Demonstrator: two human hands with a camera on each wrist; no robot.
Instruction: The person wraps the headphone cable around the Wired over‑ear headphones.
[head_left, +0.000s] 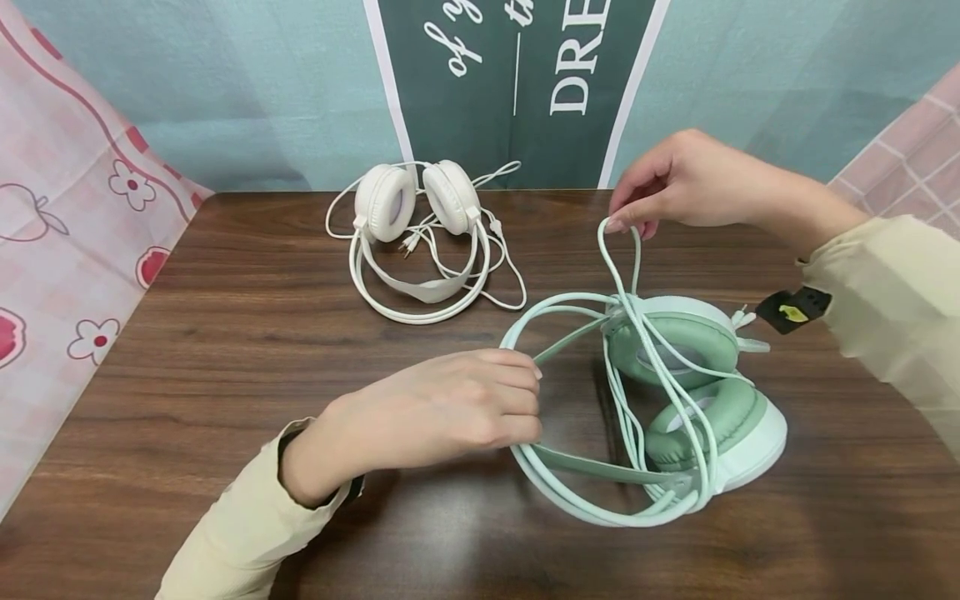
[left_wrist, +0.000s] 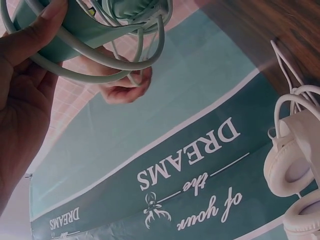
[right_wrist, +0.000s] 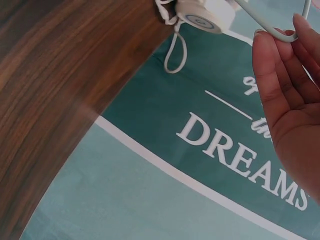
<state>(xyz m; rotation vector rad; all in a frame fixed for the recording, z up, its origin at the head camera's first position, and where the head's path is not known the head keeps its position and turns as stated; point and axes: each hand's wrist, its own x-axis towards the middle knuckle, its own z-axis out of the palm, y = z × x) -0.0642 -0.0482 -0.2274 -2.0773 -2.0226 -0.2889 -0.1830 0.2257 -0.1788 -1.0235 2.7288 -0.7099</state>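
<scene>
My left hand (head_left: 442, 408) grips the headband of a pair of mint-green headphones (head_left: 600, 511) right of centre in the head view. The left wrist view shows my thumb (left_wrist: 52, 15) against the band. Their round ear cushions (head_left: 738, 412) face each other at the right. Above them, my right hand (head_left: 693, 183) pinches a loop of the pale green cable (head_left: 611, 258) between thumb and fingers. From that loop, strands run down across the ear cups and the headband's end. In the right wrist view the cable loop (right_wrist: 265, 26) lies at the fingertips.
A pair of white headphones (head_left: 420, 317) lies at the back of the brown wooden table (head_left: 225, 333), its cable (head_left: 517, 283) loosely coiled around it. Near the right sleeve is a small black object with a yellow mark (head_left: 792, 312). Behind the table hangs a green cloth with lettering (head_left: 517, 142).
</scene>
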